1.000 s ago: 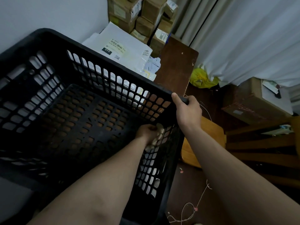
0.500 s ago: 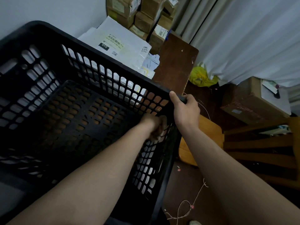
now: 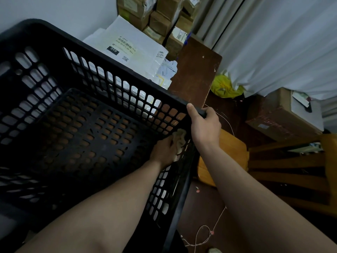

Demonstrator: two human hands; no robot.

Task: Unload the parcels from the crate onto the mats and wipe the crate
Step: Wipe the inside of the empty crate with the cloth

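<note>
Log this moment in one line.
wiping | left hand holds pale cloth against black plastic lattice crate wall | right hand grips crate rim

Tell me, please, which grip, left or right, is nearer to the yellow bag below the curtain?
Right. The right grip holds the crate rim's corner, just below-left of the yellow bag in the picture. The left grip holds a cloth lower inside the crate, farther away.

Both arms reach forward; left hand holds a cloth, right hand grips the crate.
</note>
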